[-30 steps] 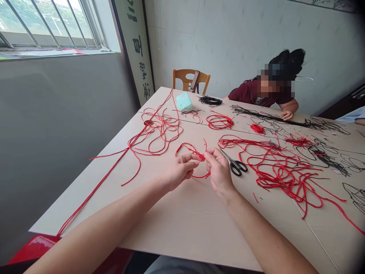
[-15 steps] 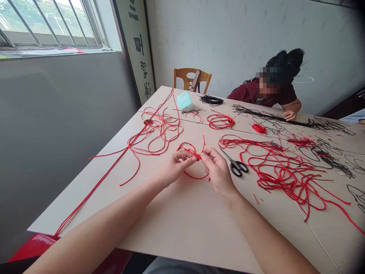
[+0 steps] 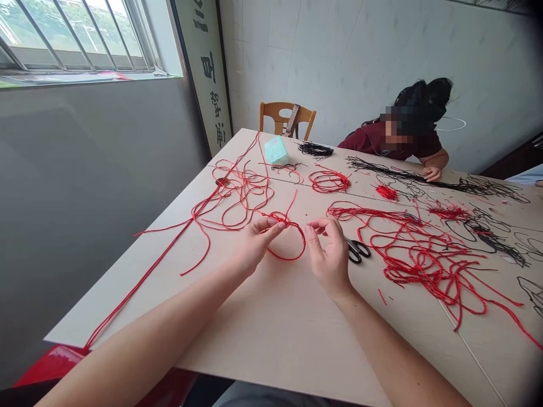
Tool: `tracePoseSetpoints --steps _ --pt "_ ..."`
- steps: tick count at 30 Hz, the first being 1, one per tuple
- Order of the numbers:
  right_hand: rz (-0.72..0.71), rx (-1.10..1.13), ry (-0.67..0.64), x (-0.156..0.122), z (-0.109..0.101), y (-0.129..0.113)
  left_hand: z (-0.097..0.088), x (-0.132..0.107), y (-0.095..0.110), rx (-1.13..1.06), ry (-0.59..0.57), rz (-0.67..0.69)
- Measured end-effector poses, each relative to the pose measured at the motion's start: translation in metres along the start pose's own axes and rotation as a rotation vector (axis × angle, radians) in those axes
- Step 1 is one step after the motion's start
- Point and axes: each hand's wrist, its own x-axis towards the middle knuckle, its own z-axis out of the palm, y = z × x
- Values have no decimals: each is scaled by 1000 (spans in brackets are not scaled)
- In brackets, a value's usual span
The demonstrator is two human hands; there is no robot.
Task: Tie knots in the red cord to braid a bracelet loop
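Note:
My left hand (image 3: 261, 240) pinches a braided red cord loop (image 3: 304, 249) between thumb and fingers, at a thicker knotted stretch on its upper side. The loop hangs just above or on the table; I cannot tell which. From the knotted part a short cord end (image 3: 292, 200) sticks up and away from me. My right hand (image 3: 331, 251) is just right of the loop, apart from it. Its thumb and forefinger tips come together; anything between them is too small to make out. Beside the right hand lie scissors (image 3: 360, 251) with black handles, their blades mostly hidden behind it.
Loose red cords (image 3: 241, 186) spread over the table's left side, and a large red cord tangle (image 3: 424, 265) lies at right. Farther back are a coiled red bundle (image 3: 328, 182), black cords (image 3: 316, 149) and a pale green packet (image 3: 275, 151). A co-worker (image 3: 418, 135) sits across the table (image 3: 271, 333).
My right hand has let go of the knotted part and moved slightly right, covering the scissors' blades. My left hand has shifted a little left with the loop, which now shows more fully.

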Motion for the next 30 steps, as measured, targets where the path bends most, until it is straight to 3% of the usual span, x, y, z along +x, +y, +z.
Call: tracePoseSetpoints --steps 2,5,7,10,14,18,24,27,30 --pt "33 24 -123 -4 2 -4 0 0 -1 -60 16 -7" --pt "222 174 -321 -8 10 -3 3 -2 -3 -134 -34 -35" --pt "305 269 -363 -9 16 1 5 -4 -4 -172 -81 -62" --pt "315 376 -377 -8 19 7 6 -5 -4 -213 -130 -95" --pt "308 333 -427 -6 15 9 3 -5 -2 -263 -94 -101" --pt "157 60 -486 -3 4 4 0 -2 1 -246 -83 -136" --pt "-275 -323 -428 9 -15 3 -4 3 2 197 -135 20" --pt "-326 -351 -418 15 -18 8 -4 2 5 295 -225 -18" --pt "-239 -297 -428 16 -17 12 -5 0 11 315 -302 -106"
